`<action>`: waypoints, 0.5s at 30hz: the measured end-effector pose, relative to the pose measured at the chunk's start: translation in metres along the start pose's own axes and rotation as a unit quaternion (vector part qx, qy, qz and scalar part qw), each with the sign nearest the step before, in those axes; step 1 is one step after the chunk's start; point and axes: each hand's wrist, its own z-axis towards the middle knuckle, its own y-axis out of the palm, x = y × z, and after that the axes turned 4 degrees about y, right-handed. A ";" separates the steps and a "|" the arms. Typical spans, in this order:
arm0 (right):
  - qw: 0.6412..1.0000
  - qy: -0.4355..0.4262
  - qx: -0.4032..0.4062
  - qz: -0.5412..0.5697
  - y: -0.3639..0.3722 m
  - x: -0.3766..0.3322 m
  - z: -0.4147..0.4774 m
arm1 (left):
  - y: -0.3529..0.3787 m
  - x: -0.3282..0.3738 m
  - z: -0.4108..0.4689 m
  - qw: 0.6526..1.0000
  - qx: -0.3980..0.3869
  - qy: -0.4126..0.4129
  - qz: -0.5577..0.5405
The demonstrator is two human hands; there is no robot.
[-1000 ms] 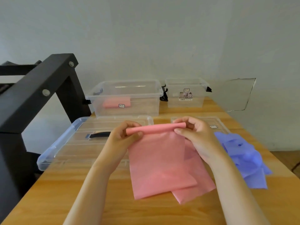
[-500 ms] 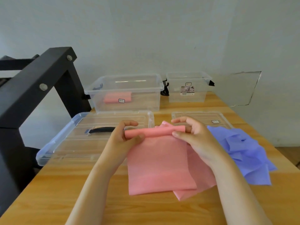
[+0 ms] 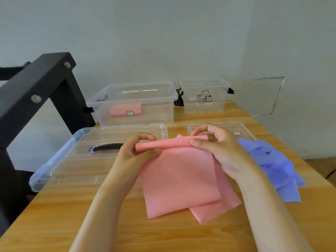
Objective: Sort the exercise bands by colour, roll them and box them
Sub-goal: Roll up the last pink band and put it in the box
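Pinching pink band (image 3: 179, 179) roll's ends, left hand (image 3: 135, 155), right hand (image 3: 221, 151)

Top pink band (image 3: 180, 180) lies flat on wooden table, far end rolled into tight tube, approx. horizontal. Second pink band (image 3: 225, 200) under it, sticking out at right. Crumpled blue bands (image 3: 280, 170) just right. One rolled pink band (image 3: 125, 110) inside big clear box (image 3: 134, 99); small clear box (image 3: 203, 95) beside it.

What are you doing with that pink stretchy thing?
A person is rolling up a pink band on the wooden table. The left hand and right hand pinch the two ends of the roll. One pink roll already sits in the big clear box. The purple bands lie unrolled at the right.
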 end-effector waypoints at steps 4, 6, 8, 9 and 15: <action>0.999 -0.022 -0.011 -0.045 0.004 0.001 -0.003 | -0.003 0.000 -0.002 1.000 0.003 -0.021 0.002; 0.999 -0.001 -0.015 -0.042 0.004 0.002 -0.003 | -0.004 0.001 -0.002 1.000 0.015 0.007 0.021; 0.998 0.021 -0.017 -0.049 0.006 0.003 -0.003 | -0.003 0.002 -0.003 0.999 0.020 0.032 0.024; 0.998 0.020 -0.014 -0.051 0.007 0.002 -0.004 | -0.002 0.002 -0.003 0.999 0.023 0.039 0.021; 0.997 -0.034 0.012 -0.065 0.010 -0.001 -0.003 | 0.000 0.000 -0.004 1.000 0.014 -0.005 0.004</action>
